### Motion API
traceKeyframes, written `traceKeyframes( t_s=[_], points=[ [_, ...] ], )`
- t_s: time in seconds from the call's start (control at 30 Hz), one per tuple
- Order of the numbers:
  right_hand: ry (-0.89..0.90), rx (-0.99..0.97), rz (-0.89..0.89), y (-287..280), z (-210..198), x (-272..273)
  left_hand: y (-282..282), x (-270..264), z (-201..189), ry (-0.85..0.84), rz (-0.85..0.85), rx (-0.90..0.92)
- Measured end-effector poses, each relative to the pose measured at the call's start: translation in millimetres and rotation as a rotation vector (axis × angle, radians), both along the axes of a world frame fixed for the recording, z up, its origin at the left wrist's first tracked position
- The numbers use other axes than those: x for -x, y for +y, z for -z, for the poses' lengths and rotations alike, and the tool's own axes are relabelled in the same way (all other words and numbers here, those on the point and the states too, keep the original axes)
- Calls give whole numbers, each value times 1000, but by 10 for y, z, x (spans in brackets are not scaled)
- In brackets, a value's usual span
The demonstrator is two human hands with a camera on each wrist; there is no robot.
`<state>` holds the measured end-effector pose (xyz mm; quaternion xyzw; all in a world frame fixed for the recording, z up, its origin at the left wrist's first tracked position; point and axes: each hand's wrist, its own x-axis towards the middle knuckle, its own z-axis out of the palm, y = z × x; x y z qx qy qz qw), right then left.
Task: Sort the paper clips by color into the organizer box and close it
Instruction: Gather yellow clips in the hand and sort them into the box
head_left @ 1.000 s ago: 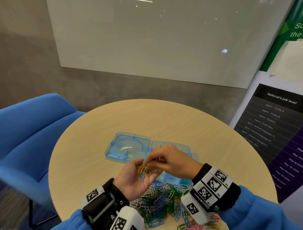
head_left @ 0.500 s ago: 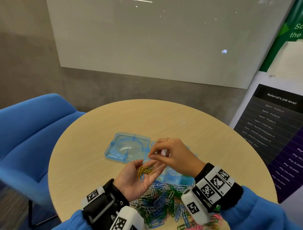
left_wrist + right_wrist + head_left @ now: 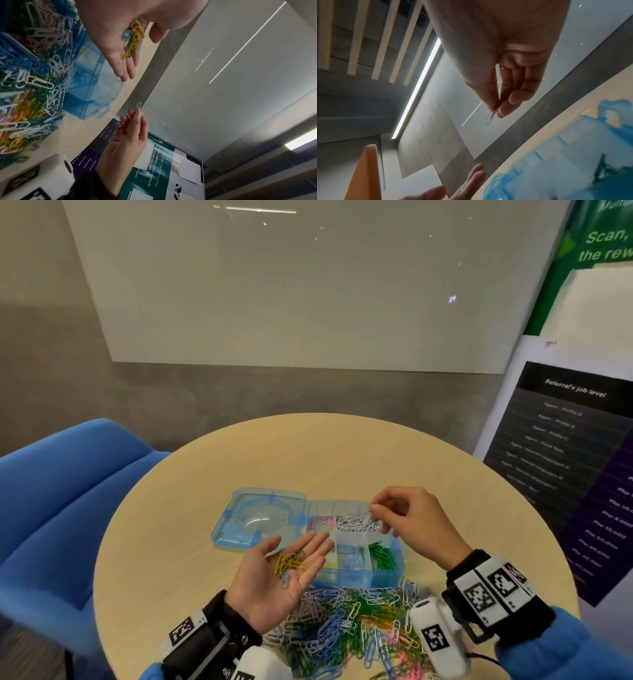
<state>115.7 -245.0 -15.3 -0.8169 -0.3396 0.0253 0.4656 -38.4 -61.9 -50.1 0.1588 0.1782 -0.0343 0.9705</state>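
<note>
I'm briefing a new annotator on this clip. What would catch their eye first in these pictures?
First, the tangled multicoloured pile of paper clips at the table's near edge, just in front of the open blue organizer box. Next, the left hand, palm up beside the box with mostly yellow clips on it. Then the right hand pinching a single white clip over the box's far right side.

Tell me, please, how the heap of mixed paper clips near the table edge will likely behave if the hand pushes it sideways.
The heap of paper clips would probably spread rather than slide as one body, since the clips lie loose and crossed. Some seem hooked together, so small clumps may drag along. It lies near the edge of the table, so a few clips might fall off.
</note>
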Motion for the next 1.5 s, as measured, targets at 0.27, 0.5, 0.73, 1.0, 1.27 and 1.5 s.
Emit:
traceKeyframes(
  t_s=[0.27, 0.5, 0.73, 1.0, 1.27, 1.5],
  points=[
    [33, 65, 114, 5, 73, -214, -33, 21, -55, 35, -5, -98],
    [-276, 238, -111, 168, -5, -11, -7, 38, -64, 9, -32, -94],
    [-261, 215, -369, 438, 110, 454, -54, 48, -70, -85, -1, -112],
    [-301, 301, -398, 533, 142, 516, -63, 46, -44, -37, -5, 14],
    [-336, 239, -454, 600, 69, 547, -97, 23, -68, -13, -47, 83],
    [-435, 297, -556, 647, 77, 564, -134, 56, -143, 4, -70, 107]
  ],
)
